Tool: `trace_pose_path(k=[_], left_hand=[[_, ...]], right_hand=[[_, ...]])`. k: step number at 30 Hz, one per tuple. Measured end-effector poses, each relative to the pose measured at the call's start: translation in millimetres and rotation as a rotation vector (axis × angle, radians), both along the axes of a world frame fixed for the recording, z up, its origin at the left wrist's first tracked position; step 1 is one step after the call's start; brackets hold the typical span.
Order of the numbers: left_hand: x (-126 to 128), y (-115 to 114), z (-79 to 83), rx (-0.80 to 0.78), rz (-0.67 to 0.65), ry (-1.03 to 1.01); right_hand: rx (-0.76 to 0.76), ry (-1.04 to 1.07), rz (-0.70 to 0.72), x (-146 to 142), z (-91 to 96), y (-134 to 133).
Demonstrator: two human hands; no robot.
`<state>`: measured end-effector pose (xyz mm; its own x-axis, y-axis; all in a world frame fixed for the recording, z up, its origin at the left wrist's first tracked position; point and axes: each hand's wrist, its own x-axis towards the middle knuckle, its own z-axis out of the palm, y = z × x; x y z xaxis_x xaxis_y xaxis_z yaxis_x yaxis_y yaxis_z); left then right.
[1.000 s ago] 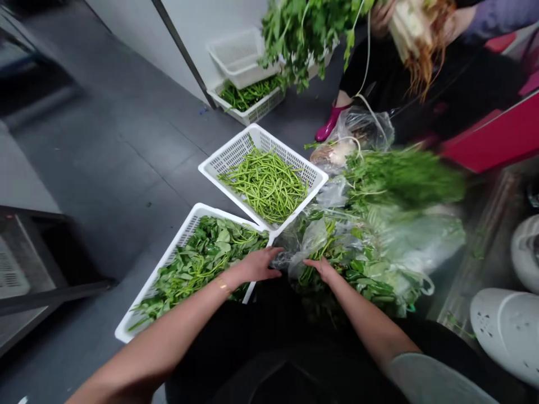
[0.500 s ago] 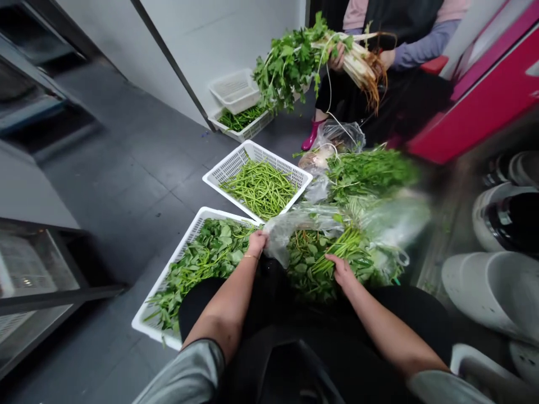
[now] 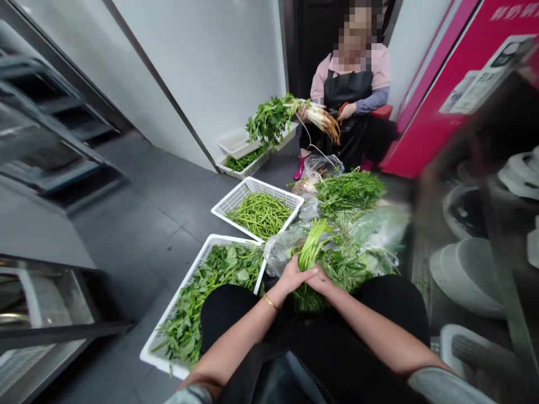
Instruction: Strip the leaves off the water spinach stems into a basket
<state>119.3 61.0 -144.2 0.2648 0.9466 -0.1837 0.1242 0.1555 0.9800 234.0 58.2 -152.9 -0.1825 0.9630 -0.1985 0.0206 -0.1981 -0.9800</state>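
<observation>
Between my knees, my left hand (image 3: 292, 275) is wrapped round a bunch of leafy greens (image 3: 312, 244), its pale green stems pointing up and away from me. My right hand (image 3: 320, 279) closes on the same bunch from the other side, the two hands touching. Its lower part is hidden behind my fingers. Loose leafy greens (image 3: 353, 259) lie under and beyond my hands, partly on a clear plastic bag (image 3: 278, 251). Left of my knee, a white basket (image 3: 190, 276) holds more leafy greens.
A second white basket (image 3: 227, 197) contains thin green stalks. Beyond lie leafy celery (image 3: 351, 188) and plastic bags. Facing me, a seated person (image 3: 357, 92) grips rooted celery (image 3: 320, 115) and something red-handled. White tubs (image 3: 467, 269) stand right, a metal rack (image 3: 63, 325) left.
My left hand has left the plastic bag and moved right to the bunch. My right hand has come in toward it, and the stems now point upward. The view has tilted up.
</observation>
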Motion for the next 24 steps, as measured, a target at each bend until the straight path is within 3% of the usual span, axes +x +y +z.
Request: trace_pose_path(k=[3, 6, 7, 11, 13, 17, 21, 24], left_hand=[[-4, -5, 19.6, -0.054, 0.073, -0.146], [-20, 1, 43.4, -0.148, 0.118, -0.346], [-26, 4, 51.3, -0.167, 0.119, -0.398], [-41, 10, 76.8, -0.178, -0.011, -0.494], [-41, 10, 84.6, -0.19, -0.083, -0.477], [-31, 6, 90.7, -0.243, -0.157, -0.425], [-25, -6, 86.7, -0.244, -0.057, -0.428], [-27, -14, 81.9, -0.204, -0.027, -0.402]], right_hand=[[0.09, -0.145, 0.127, 3, 30.1, -7], [0.285, -0.314, 0.317, 30, 59.0, -11], [0.332, -0.312, 0.315, 41, 67.1, -10], [0.28, 0.006, -0.066, 66, 91.6, 6], [0.204, 0.167, -0.079, 59, 100.7, 15], [0.089, 0.211, 0.252, 27, 108.4, 23], [0.143, 0.052, 0.215, 18, 101.3, 29], [0.097, 0.002, 0.321, 29, 96.0, 37]])
